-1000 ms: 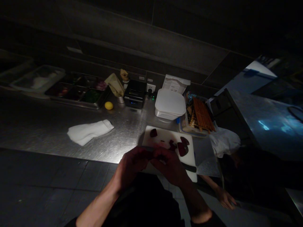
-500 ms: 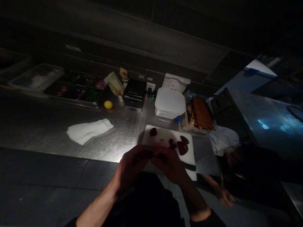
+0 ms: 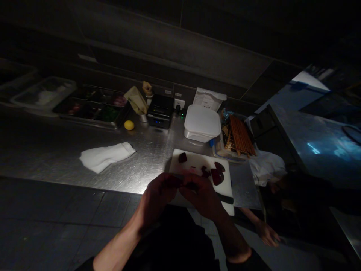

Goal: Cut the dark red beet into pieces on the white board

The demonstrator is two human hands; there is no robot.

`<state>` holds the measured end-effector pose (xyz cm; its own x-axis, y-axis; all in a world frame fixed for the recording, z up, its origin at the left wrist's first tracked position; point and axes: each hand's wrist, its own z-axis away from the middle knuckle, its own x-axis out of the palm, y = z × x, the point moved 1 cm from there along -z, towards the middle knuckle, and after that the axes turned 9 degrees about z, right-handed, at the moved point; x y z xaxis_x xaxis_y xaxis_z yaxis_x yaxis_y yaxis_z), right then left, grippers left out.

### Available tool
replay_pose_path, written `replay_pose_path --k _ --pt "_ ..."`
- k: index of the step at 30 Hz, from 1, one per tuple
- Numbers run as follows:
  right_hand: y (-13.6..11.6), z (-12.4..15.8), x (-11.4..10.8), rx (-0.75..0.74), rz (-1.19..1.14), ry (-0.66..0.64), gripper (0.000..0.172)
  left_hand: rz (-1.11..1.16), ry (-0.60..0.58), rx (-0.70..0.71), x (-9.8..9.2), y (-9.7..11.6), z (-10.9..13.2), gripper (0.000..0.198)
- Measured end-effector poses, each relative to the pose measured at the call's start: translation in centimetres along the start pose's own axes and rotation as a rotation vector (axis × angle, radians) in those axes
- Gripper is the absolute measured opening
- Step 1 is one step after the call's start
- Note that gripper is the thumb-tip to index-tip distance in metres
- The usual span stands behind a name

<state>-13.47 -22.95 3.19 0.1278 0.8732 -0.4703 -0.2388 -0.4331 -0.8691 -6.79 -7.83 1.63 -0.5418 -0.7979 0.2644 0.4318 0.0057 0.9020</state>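
Observation:
My left hand (image 3: 159,197) and my right hand (image 3: 200,197) meet above the near edge of a white cutting board (image 3: 197,161), fingers curled around a dark piece, probably beetroot (image 3: 192,186). A thin grey edge shows by my left fingers, but its object is hidden. Several dark red beetroot pieces (image 3: 217,177) lie on the board, and one (image 3: 182,157) sits apart near the far edge. Just beyond my right hand, a black knife handle (image 3: 225,198) rests on the board, its blade hidden.
A steel counter (image 3: 84,175) holds a folded white cloth (image 3: 104,157), a lemon (image 3: 129,125), a compartment tray (image 3: 90,109), a white lidded tub (image 3: 202,123) and a clear box of brown sticks (image 3: 239,137). A co-worker's hand (image 3: 267,234) is low at right.
My hands stay together above the board with only slight movement. The whole view has shifted a little.

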Motion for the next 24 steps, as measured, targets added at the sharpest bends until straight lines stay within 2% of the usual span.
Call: replay_pose_path --k 7,13,17,24 --pt "-0.02 0.09 0.33 0.04 -0.052 0.049 0.008 0.026 0.009 0.055 0.38 0.5 0.32 0.023" --pt "-0.25 0.26 0.13 -0.12 -0.043 0.054 0.02 0.003 -0.037 0.058 -0.08 0.09 0.2 0.023" --pt "-0.45 0.26 -0.31 -0.246 0.095 0.078 0.01 -0.051 -0.044 0.115 -0.26 0.04 0.29 0.019" --pt "-0.75 0.38 -0.43 -0.237 0.072 0.07 0.012 -0.248 -0.057 0.235 -0.04 0.62 0.88 0.013"
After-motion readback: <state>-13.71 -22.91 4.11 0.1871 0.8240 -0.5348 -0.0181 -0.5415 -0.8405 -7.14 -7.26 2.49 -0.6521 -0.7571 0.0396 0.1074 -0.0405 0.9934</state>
